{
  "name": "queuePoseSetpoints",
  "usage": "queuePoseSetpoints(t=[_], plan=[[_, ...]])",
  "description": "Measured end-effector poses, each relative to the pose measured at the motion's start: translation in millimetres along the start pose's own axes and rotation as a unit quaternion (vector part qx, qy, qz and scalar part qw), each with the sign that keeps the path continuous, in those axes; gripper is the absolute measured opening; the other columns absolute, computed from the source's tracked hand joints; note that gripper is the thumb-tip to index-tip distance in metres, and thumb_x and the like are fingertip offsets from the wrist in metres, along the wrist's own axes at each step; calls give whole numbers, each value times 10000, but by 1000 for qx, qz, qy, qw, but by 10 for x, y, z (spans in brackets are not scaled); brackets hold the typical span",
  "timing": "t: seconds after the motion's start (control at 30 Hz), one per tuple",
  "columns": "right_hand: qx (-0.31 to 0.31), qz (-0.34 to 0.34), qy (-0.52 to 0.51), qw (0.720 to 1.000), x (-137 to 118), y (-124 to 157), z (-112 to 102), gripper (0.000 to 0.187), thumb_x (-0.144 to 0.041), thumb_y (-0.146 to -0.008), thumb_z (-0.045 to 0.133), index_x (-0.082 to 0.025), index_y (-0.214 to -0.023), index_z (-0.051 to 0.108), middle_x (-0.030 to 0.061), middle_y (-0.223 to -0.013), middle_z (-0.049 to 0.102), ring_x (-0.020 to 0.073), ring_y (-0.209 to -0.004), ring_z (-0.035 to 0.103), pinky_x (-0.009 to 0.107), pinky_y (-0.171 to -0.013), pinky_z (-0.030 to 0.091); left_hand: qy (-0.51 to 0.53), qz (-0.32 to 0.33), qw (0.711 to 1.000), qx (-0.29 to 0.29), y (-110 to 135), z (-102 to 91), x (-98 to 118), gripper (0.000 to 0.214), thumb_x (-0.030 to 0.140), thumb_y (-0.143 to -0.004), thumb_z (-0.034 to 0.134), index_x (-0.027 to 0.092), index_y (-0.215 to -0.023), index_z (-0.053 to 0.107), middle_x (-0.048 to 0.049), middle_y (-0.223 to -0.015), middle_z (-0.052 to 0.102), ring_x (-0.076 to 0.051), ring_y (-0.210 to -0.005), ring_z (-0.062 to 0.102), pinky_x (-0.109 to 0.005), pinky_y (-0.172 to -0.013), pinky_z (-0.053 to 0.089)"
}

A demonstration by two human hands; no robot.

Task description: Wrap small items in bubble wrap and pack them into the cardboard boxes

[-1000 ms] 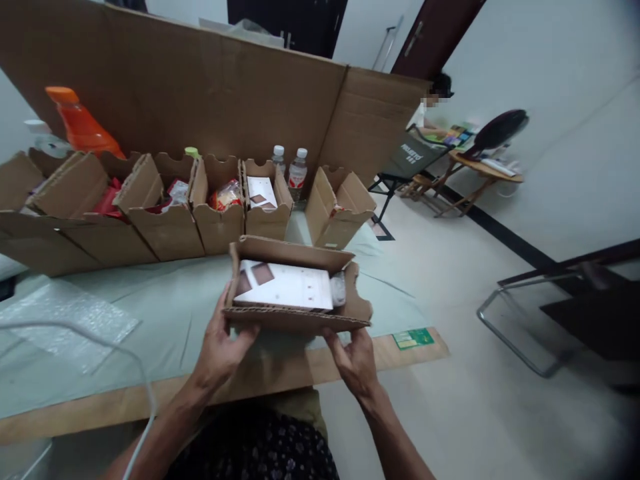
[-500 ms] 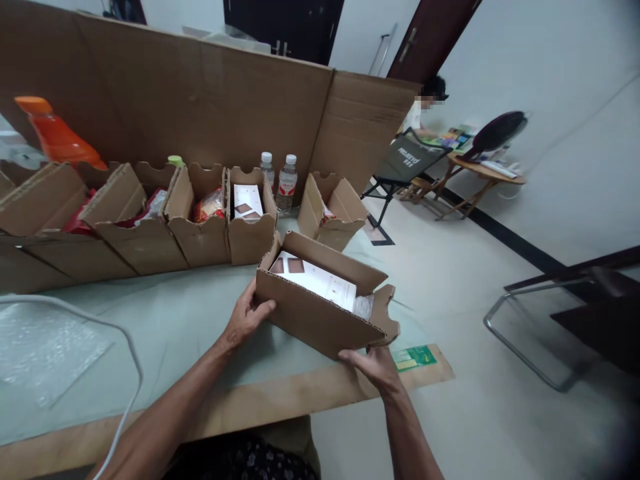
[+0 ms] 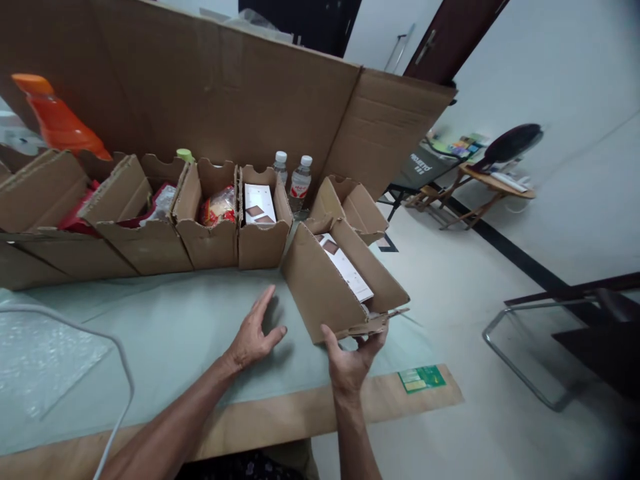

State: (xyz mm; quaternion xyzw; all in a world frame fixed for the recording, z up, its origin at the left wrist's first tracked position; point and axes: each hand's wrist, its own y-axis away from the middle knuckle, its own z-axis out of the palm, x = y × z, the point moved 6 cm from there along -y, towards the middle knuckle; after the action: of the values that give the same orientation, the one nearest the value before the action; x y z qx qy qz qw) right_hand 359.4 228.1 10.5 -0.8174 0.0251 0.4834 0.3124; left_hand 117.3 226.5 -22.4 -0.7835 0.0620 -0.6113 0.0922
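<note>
My right hand (image 3: 353,363) grips the near end of an open cardboard box (image 3: 323,287), thumb on its side and fingers under the end flap. Inside that box lies a white carton (image 3: 346,268) with brown squares printed on it. The box stands at an angle on the table, its far end close to the row of boxes. Just left of it, my left hand (image 3: 255,333) is held over the table with fingers stretched and thumb apart, touching nothing. Another cardboard box (image 3: 265,247) in the row holds a similar white carton (image 3: 260,205).
Further boxes hold red packets, one a red-and-clear food packet (image 3: 220,207). Two water bottles (image 3: 300,180) stand behind, and an orange bottle (image 3: 65,123) leans at left. A tall cardboard panel (image 3: 165,87) backs the table. A white cable (image 3: 127,360) and bubble wrap (image 3: 45,360) lie at left.
The box in my right hand has moved right and away from me and turned its far end toward the row. My left hand has let go of it.
</note>
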Motion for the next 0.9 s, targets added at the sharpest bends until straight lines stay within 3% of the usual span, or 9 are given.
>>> queuePoseSetpoints(t=[0.17,0.3,0.43,0.5,0.63,0.7,0.9], plan=[[13,23,19,999,-176,84,187,1177,-530,-737,828,-249,-1615,97,226,-1605,300,375,-1445,402,540,-1032,505,-7,105,982,-155,146,337,173,896,312,-819,693,272,-1614,282,-134,-1675,321,-348,-1547,294,-607,-1245,254],[-13,67,-43,997,-284,-10,395,1196,-542,-725,825,-226,-1611,86,226,-1638,238,356,-1507,317,543,-1115,452,-5,85,981,-176,184,442,201,1017,235,-754,709,270,-1636,205,-135,-1707,226,-361,-1561,251,-617,-1248,245],[-59,144,-152,976,-284,-55,553,1128,-592,-777,743,-197,-1603,84,241,-1672,139,349,-1531,286,496,-1071,510,10,48,991,-126,120,306,203,1000,212,-743,701,257,-1627,237,-134,-1702,247,-373,-1562,239,-611,-1248,255],[-71,139,-144,977,-302,-5,514,1012,-568,-832,698,-200,-1597,148,228,-1670,173,345,-1518,319,501,-1071,509,38,40,996,-75,90,193,201,943,253,-788,682,244,-1622,242,-149,-1678,304,-369,-1536,308,-601,-1227,302],[-141,24,-36,989,-443,115,431,581,-410,-930,629,-222,-1456,470,167,-1467,531,309,-1358,523,540,-1089,476,86,13,996,29,75,43,148,822,325,-845,650,219,-1582,302,-184,-1587,441,-353,-1406,504,-566,-1134,430],[-189,-40,-3,981,-517,103,510,479,-364,-933,617,-213,-1383,549,152,-1346,614,300,-1277,576,535,-1073,488,92,-7,994,65,77,19,114,803,335,-839,649,209,-1561,321,-191,-1545,486,-343,-1351,554,-553,-1100,456],[-222,-118,43,967,-512,-329,1043,599,-337,-906,592,-159,-1468,482,180,-1394,593,311,-1313,546,530,-1110,460,78,-45,992,90,63,-2,78,771,323,-822,635,208,-1529,350,-181,-1505,524,-321,-1304,588,-547,-1107,441]])
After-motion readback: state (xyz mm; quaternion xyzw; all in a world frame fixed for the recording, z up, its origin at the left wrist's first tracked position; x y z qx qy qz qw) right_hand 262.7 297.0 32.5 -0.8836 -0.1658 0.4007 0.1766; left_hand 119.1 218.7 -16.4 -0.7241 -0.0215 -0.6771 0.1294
